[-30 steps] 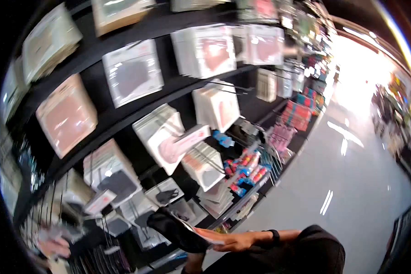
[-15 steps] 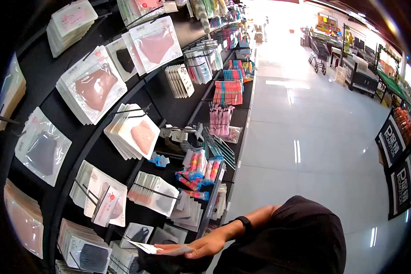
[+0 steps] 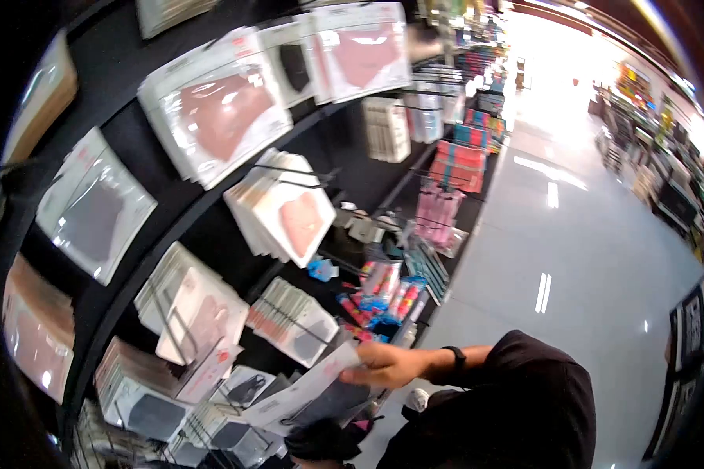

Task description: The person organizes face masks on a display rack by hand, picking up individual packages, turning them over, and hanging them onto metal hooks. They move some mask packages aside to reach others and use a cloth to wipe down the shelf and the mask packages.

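Note:
My right hand (image 3: 385,366), with a black band at the wrist, is closed on the edge of a flat white mask packet (image 3: 301,395). A dark grey mask seems to show at the packet's right side. Below it is a bunched black thing (image 3: 321,439) with a sliver of skin under it at the bottom edge, perhaps my left hand; no fingers can be made out. Right behind the packet hang a stack of pale mask packets (image 3: 297,320) and a packet with a black mask (image 3: 248,386).
Black shelving with mask packets on hooks (image 3: 219,109) fills the left side. Pink brushes or similar handled items (image 3: 436,213) and colourful wrapped packs (image 3: 395,291) hang farther along. A shiny aisle floor (image 3: 524,250) lies right, with black promotion stands (image 3: 690,336) at its edge.
My right hand has lifted the mask packet and tilted it more upright. The view has swung left and nearer the shelf, so the hanging packets appear larger and farther right.

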The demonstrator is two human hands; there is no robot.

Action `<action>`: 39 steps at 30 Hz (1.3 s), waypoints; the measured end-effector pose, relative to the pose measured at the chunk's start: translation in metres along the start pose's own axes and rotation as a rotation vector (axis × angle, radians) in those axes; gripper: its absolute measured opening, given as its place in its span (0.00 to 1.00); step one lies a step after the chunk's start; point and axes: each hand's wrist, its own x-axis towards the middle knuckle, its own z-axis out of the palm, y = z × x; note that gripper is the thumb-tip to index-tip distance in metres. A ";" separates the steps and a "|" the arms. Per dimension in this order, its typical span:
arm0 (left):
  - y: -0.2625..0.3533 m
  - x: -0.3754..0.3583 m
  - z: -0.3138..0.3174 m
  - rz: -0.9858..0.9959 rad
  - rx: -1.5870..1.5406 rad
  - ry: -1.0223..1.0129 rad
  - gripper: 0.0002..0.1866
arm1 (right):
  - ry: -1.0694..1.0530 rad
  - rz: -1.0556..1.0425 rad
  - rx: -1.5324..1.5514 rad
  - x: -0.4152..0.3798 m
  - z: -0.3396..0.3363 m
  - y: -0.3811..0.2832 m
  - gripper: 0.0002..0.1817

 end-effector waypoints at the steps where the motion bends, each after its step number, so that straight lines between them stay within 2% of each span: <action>1: -0.005 -0.005 -0.005 -0.015 -0.028 0.021 0.34 | 0.057 0.133 0.107 0.003 -0.004 0.015 0.18; 2: -0.008 -0.010 -0.009 -0.034 -0.057 0.048 0.35 | 0.110 0.275 0.207 0.008 -0.006 0.023 0.17; 4: -0.022 -0.025 -0.017 -0.105 -0.150 0.079 0.36 | 0.169 0.189 0.133 0.019 -0.005 0.014 0.15; 5: -0.026 -0.031 -0.022 -0.161 -0.231 0.092 0.37 | 0.164 0.294 0.024 0.019 -0.010 0.019 0.13; 6: -0.032 -0.039 -0.030 -0.213 -0.305 0.109 0.37 | 0.225 0.080 0.013 0.023 -0.011 0.020 0.12; 7: -0.036 -0.044 -0.041 -0.259 -0.385 0.126 0.38 | 0.241 0.161 -0.012 0.022 -0.022 -0.001 0.11; 8: -0.036 -0.045 -0.049 -0.313 -0.486 0.138 0.39 | 0.391 0.329 -0.170 0.019 -0.037 -0.012 0.11; 9: -0.036 -0.045 -0.058 -0.366 -0.588 0.155 0.41 | 0.633 0.267 -0.127 0.023 -0.049 -0.022 0.10; 10: -0.028 -0.047 -0.054 -0.355 -0.487 0.053 0.31 | 0.868 0.185 -0.095 0.027 -0.062 -0.032 0.09; 12: -0.006 -0.061 -0.042 -0.332 -0.275 -0.147 0.12 | 0.898 -0.075 -0.020 0.022 -0.089 -0.071 0.10; 14: 0.003 -0.059 -0.050 -0.264 -0.254 -0.165 0.19 | 0.950 -0.281 -0.216 0.042 -0.081 -0.119 0.12; 16: 0.006 -0.057 -0.064 -0.223 -0.296 -0.155 0.26 | 0.885 -0.295 -0.382 0.063 -0.073 -0.165 0.14; 18: -0.002 -0.056 -0.082 -0.227 -0.425 -0.148 0.33 | 0.786 -0.326 -0.439 0.104 -0.064 -0.189 0.15; 20: -0.005 -0.057 -0.092 -0.186 -0.421 -0.225 0.40 | 0.683 -0.303 -0.440 0.156 -0.052 -0.200 0.17; 21: 0.041 -0.064 -0.071 0.118 0.452 -0.315 0.30 | 0.609 -0.322 -0.312 0.181 -0.035 -0.203 0.16; 22: 0.050 -0.061 -0.062 -0.046 0.081 -0.283 0.25 | 0.531 -0.345 -0.182 0.205 -0.018 -0.204 0.16; 24: 0.059 -0.059 -0.055 -0.365 -0.652 -0.203 0.16 | 0.458 -0.350 -0.153 0.235 0.004 -0.202 0.14; 25: 0.058 -0.063 -0.053 -0.093 -0.285 -0.203 0.12 | 0.442 -0.378 -0.117 0.245 0.013 -0.200 0.14; 28: 0.060 -0.069 -0.051 0.193 0.024 -0.196 0.12 | 0.423 -0.440 -0.005 0.268 0.027 -0.197 0.14; 31: 0.067 -0.072 -0.056 0.084 -0.082 -0.188 0.12 | 0.457 -0.453 0.049 0.287 0.022 -0.195 0.15; 34: 0.054 -0.070 -0.077 -0.266 -0.660 -0.103 0.11 | 0.465 -0.441 0.009 0.293 0.023 -0.193 0.16; 37: 0.021 -0.057 -0.109 0.080 0.052 -0.195 0.14 | 0.470 -0.442 -0.005 0.296 0.025 -0.196 0.17; 39: 0.058 -0.073 -0.090 0.136 0.169 -0.202 0.17 | 0.454 -0.473 -0.005 0.296 0.027 -0.197 0.18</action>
